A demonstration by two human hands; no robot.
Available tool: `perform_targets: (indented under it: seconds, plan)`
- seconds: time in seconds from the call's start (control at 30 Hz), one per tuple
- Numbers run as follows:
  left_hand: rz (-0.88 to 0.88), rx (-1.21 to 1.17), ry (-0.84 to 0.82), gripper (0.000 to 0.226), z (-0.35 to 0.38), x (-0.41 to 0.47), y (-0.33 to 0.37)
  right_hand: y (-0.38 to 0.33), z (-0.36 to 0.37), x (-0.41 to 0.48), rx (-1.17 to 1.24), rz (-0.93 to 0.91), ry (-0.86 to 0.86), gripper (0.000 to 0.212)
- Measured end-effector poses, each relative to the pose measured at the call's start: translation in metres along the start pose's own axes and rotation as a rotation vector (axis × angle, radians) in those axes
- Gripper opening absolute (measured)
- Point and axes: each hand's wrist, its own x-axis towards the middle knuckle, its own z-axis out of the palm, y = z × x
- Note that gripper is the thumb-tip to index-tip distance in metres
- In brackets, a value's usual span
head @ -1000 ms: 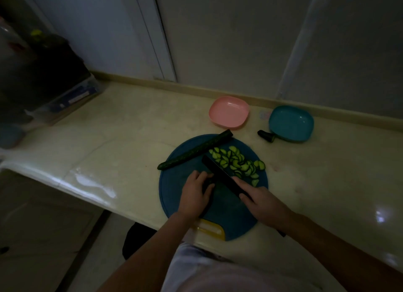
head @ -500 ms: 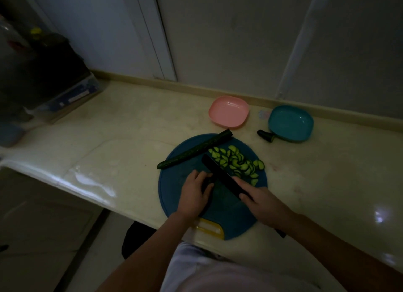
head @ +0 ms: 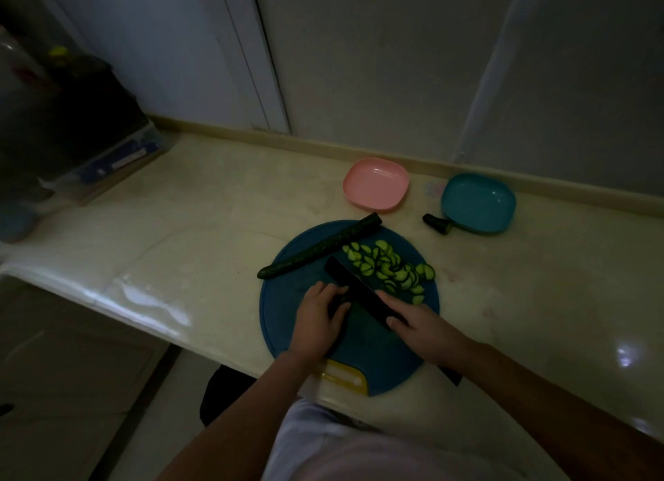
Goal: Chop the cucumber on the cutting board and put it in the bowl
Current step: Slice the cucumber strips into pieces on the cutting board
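A round blue cutting board [head: 287,301] with a yellow handle lies at the counter's front edge. A long dark cucumber half [head: 319,246] rests across its far left side. Pale green slices [head: 390,268] are heaped on the right of the board. My right hand [head: 420,326] grips the handle of a black knife [head: 354,284], whose blade points away to the left beside the slices. My left hand [head: 318,317] curls its fingers over a short dark cucumber piece [head: 339,306] right against the blade. A pink bowl [head: 376,184] and a teal bowl [head: 478,202] stand behind the board.
A cut cucumber end [head: 436,223] lies by the teal bowl. Dark containers and a box [head: 107,157] crowd the counter's far left. The wall runs close behind the bowls. The counter edge drops off at the front left.
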Motion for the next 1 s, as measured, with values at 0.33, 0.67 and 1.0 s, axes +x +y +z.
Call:
perform_targets:
  seconds: [0.33, 0.67, 1.0]
  plan:
    - [-0.002, 0.012, -0.009, 0.018, 0.001, -0.002, 0.0, 0.021, 0.007, -0.009, -0.04, 0.002, 0.077, 0.054]
    - [-0.002, 0.012, 0.012, 0.018, 0.002, -0.004, 0.0, 0.009, 0.005, -0.015, 0.055, -0.022, 0.084, 0.051]
    - [0.007, 0.011, 0.021, 0.01, 0.004, -0.002, -0.003, 0.006, 0.002, -0.012, 0.036, 0.0, 0.07, 0.052]
